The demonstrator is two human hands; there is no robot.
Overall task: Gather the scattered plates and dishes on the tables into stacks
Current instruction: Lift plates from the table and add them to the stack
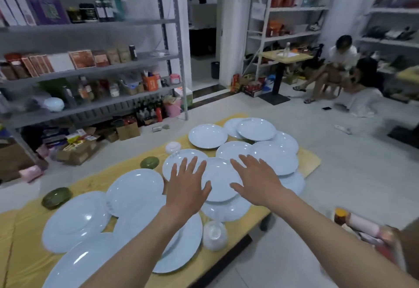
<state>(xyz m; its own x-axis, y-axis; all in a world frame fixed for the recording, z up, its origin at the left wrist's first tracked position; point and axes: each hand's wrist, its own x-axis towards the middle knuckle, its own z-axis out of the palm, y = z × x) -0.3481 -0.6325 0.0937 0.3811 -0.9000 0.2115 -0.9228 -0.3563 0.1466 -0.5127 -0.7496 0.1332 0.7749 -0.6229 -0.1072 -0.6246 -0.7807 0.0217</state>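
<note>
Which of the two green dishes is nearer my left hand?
The green dish beside the small white bowl; the other green dish lies far off left.

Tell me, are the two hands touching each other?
Apart. Head view shows a strip of white plate between the left hand and right hand.

both arms reach out over a low table [27, 231] covered in yellow cloth and crowded with overlapping white plates. the left hand [186, 188] and right hand [256, 181] are spread flat, fingers straight, on either side of one small plate [220, 181]; whether they touch it is unclear. a near green bowl [57, 197] and a far green bowl [149, 162] sit along the table's left edge. an upturned white bowl [215, 235] sits by its right edge.
</note>
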